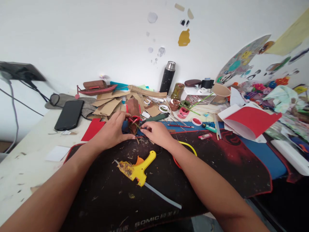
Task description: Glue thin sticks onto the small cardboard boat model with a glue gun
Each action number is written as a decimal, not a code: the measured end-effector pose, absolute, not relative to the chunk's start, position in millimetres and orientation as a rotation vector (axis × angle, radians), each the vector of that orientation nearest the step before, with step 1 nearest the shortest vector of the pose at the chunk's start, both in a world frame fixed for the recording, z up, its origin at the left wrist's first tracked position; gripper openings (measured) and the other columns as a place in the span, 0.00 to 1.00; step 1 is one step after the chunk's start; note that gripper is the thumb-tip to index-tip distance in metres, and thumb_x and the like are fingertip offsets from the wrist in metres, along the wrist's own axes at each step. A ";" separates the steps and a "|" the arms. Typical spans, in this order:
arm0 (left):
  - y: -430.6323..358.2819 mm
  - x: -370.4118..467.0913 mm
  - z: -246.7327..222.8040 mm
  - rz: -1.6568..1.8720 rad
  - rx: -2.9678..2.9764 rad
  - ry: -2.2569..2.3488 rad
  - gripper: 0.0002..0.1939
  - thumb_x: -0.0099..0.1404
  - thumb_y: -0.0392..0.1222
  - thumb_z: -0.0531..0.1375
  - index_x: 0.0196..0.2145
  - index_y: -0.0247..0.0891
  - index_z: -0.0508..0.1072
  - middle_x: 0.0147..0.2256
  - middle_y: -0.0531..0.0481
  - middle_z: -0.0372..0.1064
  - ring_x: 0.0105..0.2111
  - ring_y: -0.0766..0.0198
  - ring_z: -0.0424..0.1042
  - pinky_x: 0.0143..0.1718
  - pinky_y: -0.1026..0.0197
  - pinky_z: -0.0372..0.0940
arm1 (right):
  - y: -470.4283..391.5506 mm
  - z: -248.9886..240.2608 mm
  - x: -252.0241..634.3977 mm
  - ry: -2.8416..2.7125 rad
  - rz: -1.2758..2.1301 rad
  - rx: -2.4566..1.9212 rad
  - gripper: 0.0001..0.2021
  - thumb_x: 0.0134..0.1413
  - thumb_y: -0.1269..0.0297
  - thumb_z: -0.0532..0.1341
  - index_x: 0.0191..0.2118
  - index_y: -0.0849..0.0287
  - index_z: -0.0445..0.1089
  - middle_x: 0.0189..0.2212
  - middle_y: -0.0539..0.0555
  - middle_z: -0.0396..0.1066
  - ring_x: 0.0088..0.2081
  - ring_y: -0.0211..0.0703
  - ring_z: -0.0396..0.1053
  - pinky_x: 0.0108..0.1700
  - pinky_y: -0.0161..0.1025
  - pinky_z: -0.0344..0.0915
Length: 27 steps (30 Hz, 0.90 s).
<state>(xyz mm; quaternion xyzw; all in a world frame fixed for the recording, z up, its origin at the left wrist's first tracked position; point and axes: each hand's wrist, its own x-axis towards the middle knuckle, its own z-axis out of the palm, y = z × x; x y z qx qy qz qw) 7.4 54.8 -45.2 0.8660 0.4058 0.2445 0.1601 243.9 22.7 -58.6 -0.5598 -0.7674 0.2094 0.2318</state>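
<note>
A small red-and-brown craft model (134, 121) stands at the far side of the black desk mat, between my two hands. My left hand (117, 131) curves around its left side, fingers at its top and thumb low by its base. My right hand (155, 132) is closed in a pinch against the model's right side; whatever is between the fingertips is too small to make out. Nearer to me, a yellow hot glue gun (138, 169) lies on its side, a clear glue stick (163, 195) sticking out of its back.
A black phone (69, 115) lies at the left. Along the wall are a red model boat (96, 90), cardboard pieces (108, 106), a black thermos (167, 77) and open paint jars (183, 112). Red paper (253, 119) and a pink lighter (205, 136) are at the right.
</note>
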 end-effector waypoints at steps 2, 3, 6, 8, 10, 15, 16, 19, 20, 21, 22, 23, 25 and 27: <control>54.8 7.3 -45.4 0.706 2.480 1.158 0.34 0.60 0.63 0.69 0.55 0.41 0.66 0.55 0.40 0.68 0.59 0.42 0.68 0.60 0.41 0.65 | 22.8 -58.8 243.9 -2.111 0.577 -1.539 0.07 0.65 0.65 0.68 0.45 0.56 0.82 0.38 0.53 0.82 0.36 0.42 0.74 0.38 0.37 0.59; 54.8 7.1 -45.7 0.715 2.486 1.153 0.34 0.60 0.63 0.69 0.55 0.41 0.66 0.55 0.40 0.68 0.59 0.43 0.68 0.60 0.42 0.65 | 22.8 -58.9 243.8 -2.111 0.579 -1.542 0.07 0.65 0.64 0.68 0.46 0.56 0.82 0.38 0.53 0.82 0.36 0.42 0.74 0.38 0.37 0.59; 55.1 6.6 -46.4 0.731 2.497 1.136 0.34 0.60 0.62 0.69 0.55 0.40 0.65 0.54 0.40 0.68 0.59 0.43 0.68 0.60 0.42 0.66 | 23.1 -59.0 243.7 -2.109 0.584 -1.551 0.07 0.65 0.64 0.68 0.46 0.56 0.82 0.38 0.54 0.82 0.36 0.42 0.74 0.39 0.37 0.60; 55.4 6.3 -46.6 0.725 2.496 1.137 0.34 0.60 0.62 0.69 0.55 0.40 0.65 0.54 0.40 0.68 0.59 0.43 0.68 0.60 0.43 0.66 | 23.0 -59.1 243.8 -2.107 0.585 -1.550 0.07 0.65 0.64 0.68 0.46 0.56 0.82 0.38 0.54 0.82 0.37 0.42 0.74 0.39 0.37 0.60; 55.5 6.2 -46.4 0.715 2.492 1.150 0.34 0.60 0.62 0.69 0.55 0.41 0.65 0.55 0.40 0.68 0.59 0.43 0.68 0.60 0.42 0.65 | 22.9 -59.3 244.0 -2.107 0.577 -1.540 0.08 0.66 0.63 0.68 0.47 0.56 0.82 0.38 0.54 0.82 0.36 0.42 0.74 0.39 0.37 0.59; 55.1 6.2 -45.1 0.707 2.480 1.159 0.33 0.60 0.62 0.69 0.55 0.41 0.66 0.55 0.40 0.68 0.59 0.43 0.67 0.60 0.41 0.66 | 22.9 -59.7 244.4 -2.102 0.574 -1.534 0.08 0.66 0.63 0.68 0.47 0.56 0.82 0.37 0.54 0.82 0.36 0.42 0.74 0.39 0.37 0.59; 55.0 6.2 -45.0 0.706 2.477 1.158 0.33 0.60 0.62 0.69 0.55 0.41 0.66 0.55 0.40 0.68 0.59 0.43 0.67 0.60 0.41 0.66 | 22.9 -59.6 244.4 -2.102 0.577 -1.537 0.08 0.66 0.63 0.68 0.47 0.56 0.82 0.38 0.54 0.82 0.36 0.43 0.74 0.39 0.37 0.59; 55.0 6.0 -45.3 0.713 2.479 1.155 0.33 0.60 0.63 0.68 0.54 0.41 0.66 0.54 0.40 0.68 0.59 0.43 0.68 0.60 0.42 0.66 | 23.0 -59.0 244.2 -2.099 0.577 -1.535 0.08 0.66 0.63 0.68 0.47 0.56 0.82 0.38 0.54 0.82 0.36 0.43 0.74 0.39 0.37 0.60; 55.0 5.9 -45.7 0.716 2.481 1.154 0.34 0.61 0.63 0.68 0.54 0.41 0.66 0.54 0.40 0.68 0.59 0.43 0.68 0.60 0.42 0.66 | 22.9 -58.9 244.2 -2.097 0.578 -1.531 0.08 0.66 0.63 0.68 0.47 0.56 0.82 0.38 0.54 0.82 0.36 0.43 0.74 0.39 0.37 0.60; 55.1 5.7 -46.0 0.719 2.483 1.153 0.34 0.61 0.63 0.68 0.54 0.41 0.66 0.54 0.40 0.68 0.59 0.43 0.68 0.60 0.43 0.66 | 22.8 -58.8 244.1 -2.095 0.580 -1.527 0.08 0.66 0.64 0.68 0.47 0.56 0.82 0.38 0.54 0.82 0.36 0.43 0.74 0.39 0.37 0.60; 55.2 5.5 -46.3 0.720 2.484 1.153 0.34 0.60 0.64 0.68 0.54 0.41 0.65 0.55 0.40 0.68 0.59 0.43 0.68 0.60 0.43 0.65 | 22.7 -58.8 244.1 -2.093 0.583 -1.526 0.07 0.66 0.64 0.68 0.46 0.56 0.82 0.38 0.54 0.82 0.36 0.43 0.74 0.39 0.37 0.60; 55.3 5.4 -46.6 0.720 2.483 1.153 0.34 0.60 0.64 0.68 0.54 0.41 0.65 0.55 0.40 0.68 0.59 0.43 0.68 0.60 0.42 0.65 | 22.7 -58.8 244.1 -2.093 0.585 -1.527 0.07 0.66 0.63 0.68 0.46 0.56 0.82 0.38 0.54 0.82 0.36 0.43 0.74 0.39 0.37 0.60; 55.6 5.3 -46.9 0.721 2.481 1.153 0.34 0.60 0.65 0.68 0.55 0.42 0.65 0.55 0.40 0.68 0.59 0.42 0.67 0.60 0.42 0.65 | 22.5 -59.1 244.2 -2.092 0.586 -1.533 0.07 0.65 0.63 0.68 0.46 0.56 0.82 0.38 0.53 0.82 0.36 0.43 0.74 0.39 0.37 0.60; 55.7 5.3 -47.0 0.723 2.481 1.154 0.34 0.60 0.65 0.68 0.54 0.42 0.65 0.54 0.40 0.68 0.59 0.42 0.67 0.60 0.41 0.65 | 22.6 -59.5 244.4 -2.092 0.589 -1.532 0.08 0.66 0.63 0.68 0.47 0.55 0.82 0.38 0.53 0.82 0.36 0.43 0.74 0.39 0.37 0.60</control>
